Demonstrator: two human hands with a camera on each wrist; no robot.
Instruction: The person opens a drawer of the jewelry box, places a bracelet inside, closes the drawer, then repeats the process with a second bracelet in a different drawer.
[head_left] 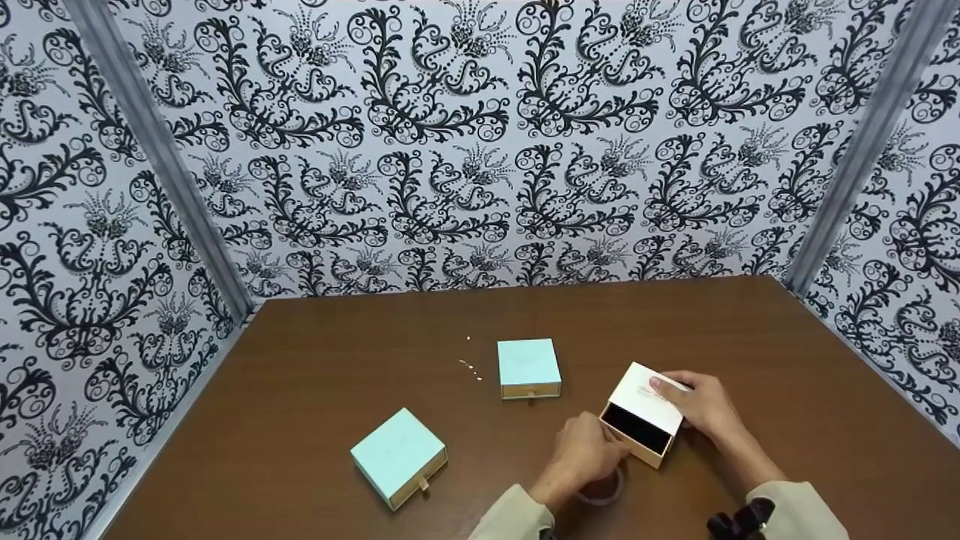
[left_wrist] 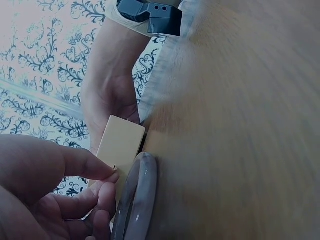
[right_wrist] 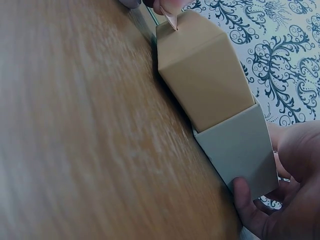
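Note:
A white box sleeve (head_left: 651,397) sits on the table at the right in the head view, turned at an angle. Its tan drawer (right_wrist: 210,75) is partly pulled out, showing a black inside. My right hand (head_left: 705,405) holds the sleeve, thumb on its top and a finger along its side. With thumb and finger, my left hand (head_left: 589,450) pinches the small pull tab (right_wrist: 171,19) on the drawer's front. A greyish, glossy bangle (left_wrist: 145,195) lies beside the left hand, partly hidden by it in the head view.
Two mint-green drawer boxes, one near the middle (head_left: 529,364) and one at the left (head_left: 399,454), stand on the brown table (head_left: 322,352) with drawers shut. Tiny pale bits (head_left: 471,367) lie left of the middle box. Patterned walls (head_left: 465,150) enclose the table's back and sides.

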